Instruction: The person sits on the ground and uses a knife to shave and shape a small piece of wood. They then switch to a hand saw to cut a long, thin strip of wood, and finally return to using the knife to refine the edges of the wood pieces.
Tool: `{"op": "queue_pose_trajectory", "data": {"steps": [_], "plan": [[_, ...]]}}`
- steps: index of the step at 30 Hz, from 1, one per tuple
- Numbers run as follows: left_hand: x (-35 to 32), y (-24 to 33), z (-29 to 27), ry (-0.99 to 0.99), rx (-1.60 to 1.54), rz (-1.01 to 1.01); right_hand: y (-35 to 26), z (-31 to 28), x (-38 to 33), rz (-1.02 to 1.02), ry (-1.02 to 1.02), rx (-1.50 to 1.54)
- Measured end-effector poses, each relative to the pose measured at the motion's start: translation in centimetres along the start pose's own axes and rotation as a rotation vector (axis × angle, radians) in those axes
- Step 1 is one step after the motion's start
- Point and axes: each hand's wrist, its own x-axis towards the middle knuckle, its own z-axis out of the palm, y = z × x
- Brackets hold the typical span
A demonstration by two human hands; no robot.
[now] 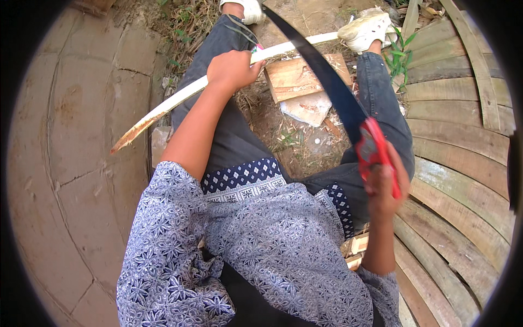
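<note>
Left hand [231, 70] curled firmly round a long pale wooden strip [182, 92], which runs out past both sides of the fist. Right hand [384, 191] wrapped round the red handle of a saw [332, 82], its dark blade slanting up and across, between the hands and beyond.

Progress, judging by eye: strip is pale and bare over most of its length, so much of the surface looks worked. The end nearer the body from the left hand is brown and splintered, and looks rough. Shavings [313, 87] lie on the wooden block [286, 82] just beyond and right of the left hand (a fair sign of cutting here, though not of when). No finished cut visible on the strip; what remains cannot be fixed more closely.

Hard to read: blade passes in front of the strip, so touching or apart, cannot tell. Far end of strip partly hidden by the shoe [364, 31], well beyond the right hand. Right hand and handle blurred; finger positions uncertain. Small reddish bit [257, 48] beside the left hand unidentified.
</note>
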Motion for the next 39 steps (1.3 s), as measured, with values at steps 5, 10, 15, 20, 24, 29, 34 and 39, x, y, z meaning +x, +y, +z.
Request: {"op": "queue_pose_trajectory", "data": {"steps": [5, 10, 15, 20, 24, 29, 34, 39], "plan": [[0.0, -0.2, 0.3, 0.017, -0.001, -0.003, 4.9, 8.5, 3.4, -0.009, -0.014, 0.115], [0.0, 0.0, 0.0, 0.007, 0.000, -0.003, 7.4, 11.9, 5.1, -0.080, -0.022, 0.129], [0.0, -0.2, 0.0, 0.007, 0.012, -0.006, 7.7, 12.2, 5.4, -0.101, -0.023, 0.088], [0.0, 0.0, 0.0, 0.008, 0.007, -0.012, 7.9, 12.3, 5.4, -0.117, -0.014, 0.095], [-0.2, 0.0, 0.2, 0.021, 0.022, -0.005, 8.5, 12.1, 5.0, -0.104, -0.017, 0.097], [-0.5, 0.6, -0.3, 0.026, 0.022, 0.004, 8.5, 11.5, 4.7, -0.079, -0.034, 0.100], [-0.8, 1.0, -0.2, 0.067, 0.030, 0.018, 8.4, 11.1, 5.6, -0.077, -0.050, 0.163], [-0.4, 1.3, -2.3, -0.011, 0.064, 0.017, 8.5, 11.0, 7.2, -0.145, -0.101, 0.251]]}}
